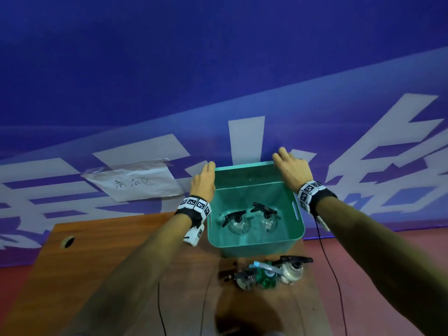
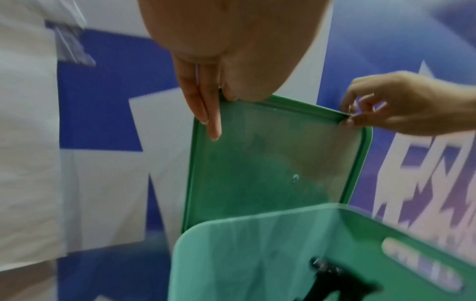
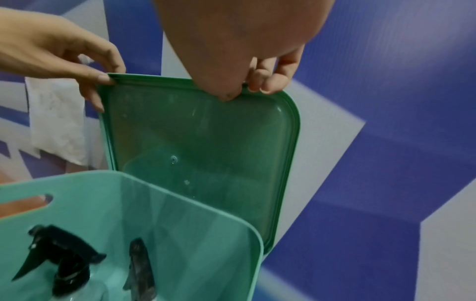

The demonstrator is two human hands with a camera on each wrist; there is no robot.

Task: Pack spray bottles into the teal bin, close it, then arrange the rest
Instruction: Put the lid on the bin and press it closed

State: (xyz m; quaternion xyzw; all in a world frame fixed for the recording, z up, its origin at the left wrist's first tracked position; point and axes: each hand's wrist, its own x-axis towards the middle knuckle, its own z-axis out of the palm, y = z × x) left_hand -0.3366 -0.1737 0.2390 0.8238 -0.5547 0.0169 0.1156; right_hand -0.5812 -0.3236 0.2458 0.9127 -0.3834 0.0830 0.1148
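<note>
The teal bin stands on the wooden table with two clear spray bottles upright inside. Its teal lid stands on edge behind the bin, against the blue wall. My left hand pinches the lid's top left corner, and my right hand grips the top right corner. In the left wrist view my thumb and fingers clamp the lid. In the right wrist view my right hand curls over the lid edge. Three more spray bottles stand in front of the bin.
A paper sign is taped to the wall left of the bin. The table has a cable hole at its far left. Thin black cables hang from my wrists. Red floor lies to the right.
</note>
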